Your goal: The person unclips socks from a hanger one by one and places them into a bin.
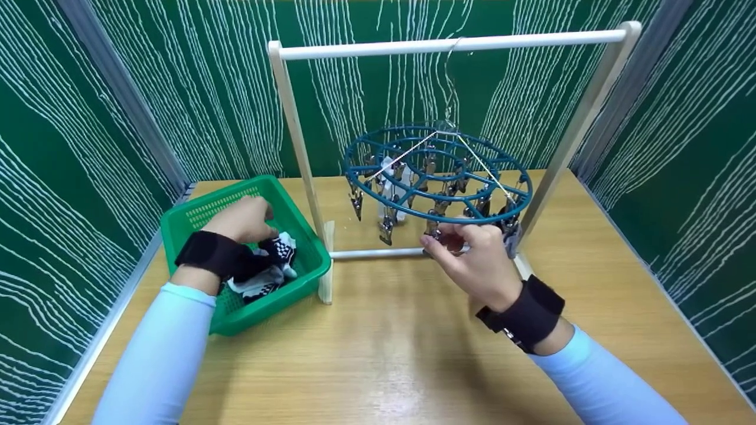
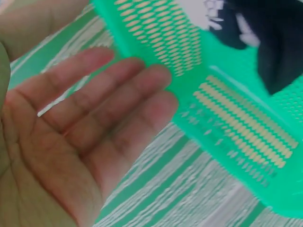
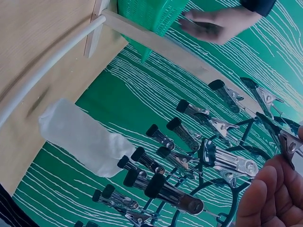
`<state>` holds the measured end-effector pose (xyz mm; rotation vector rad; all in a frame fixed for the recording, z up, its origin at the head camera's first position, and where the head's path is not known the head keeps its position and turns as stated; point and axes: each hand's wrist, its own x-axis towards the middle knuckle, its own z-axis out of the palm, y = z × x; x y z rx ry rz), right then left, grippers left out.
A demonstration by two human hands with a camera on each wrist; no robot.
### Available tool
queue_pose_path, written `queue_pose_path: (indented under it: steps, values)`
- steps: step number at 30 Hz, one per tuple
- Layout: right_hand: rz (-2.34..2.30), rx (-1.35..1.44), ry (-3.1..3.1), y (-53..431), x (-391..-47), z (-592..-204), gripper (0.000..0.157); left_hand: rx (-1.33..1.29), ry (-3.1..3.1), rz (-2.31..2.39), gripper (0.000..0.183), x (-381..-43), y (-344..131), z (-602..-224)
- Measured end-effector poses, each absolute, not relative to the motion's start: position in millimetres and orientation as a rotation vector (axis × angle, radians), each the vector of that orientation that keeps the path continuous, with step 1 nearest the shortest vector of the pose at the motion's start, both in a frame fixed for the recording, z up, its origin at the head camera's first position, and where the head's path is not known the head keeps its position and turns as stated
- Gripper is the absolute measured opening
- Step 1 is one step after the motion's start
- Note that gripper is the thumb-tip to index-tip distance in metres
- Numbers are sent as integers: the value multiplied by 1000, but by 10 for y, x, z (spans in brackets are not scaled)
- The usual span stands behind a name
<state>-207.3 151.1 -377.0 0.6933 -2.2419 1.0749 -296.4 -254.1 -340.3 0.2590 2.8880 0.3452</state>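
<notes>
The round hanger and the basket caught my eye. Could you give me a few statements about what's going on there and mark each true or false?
1. The round hanger hangs from the white bar. True.
2. The basket is empty. False: black and white cloth items lie in it.
3. The right hand pinches one of the hanger's clips. True.
4. The left hand grips a clip too. False: it is over by the basket, its palm bare and fingers extended in the left wrist view.
5. A white cloth-like item hangs below the hanger. True.
</notes>
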Motion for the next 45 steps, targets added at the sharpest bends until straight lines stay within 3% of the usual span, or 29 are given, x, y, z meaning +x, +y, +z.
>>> queue_pose_path:
  steps: [3, 10, 18, 30, 45]
  values:
    - [1081, 696, -2241, 1509, -2074, -3767, 20, 263, 2960, 392, 49, -2892, -2457, -3285]
    - [1085, 705, -2242, 1502, -2077, -3767, 19, 382, 3237, 555, 39, -2639, -2145, -3067]
    - [1086, 712, -2217, 1496, -2073, -3795, 17, 898, 3532, 644, 43, -2373, -1767, -2970]
    - [1074, 732, -2208, 1502, -2072, -3789, 13, 1857, 3499, 452, 33, -2196, -1125, -3017]
    - [1044, 769, -2165, 1463, -2103, -3827, 12, 2122, 3430, 156, 23, -2125, -684, -3124]
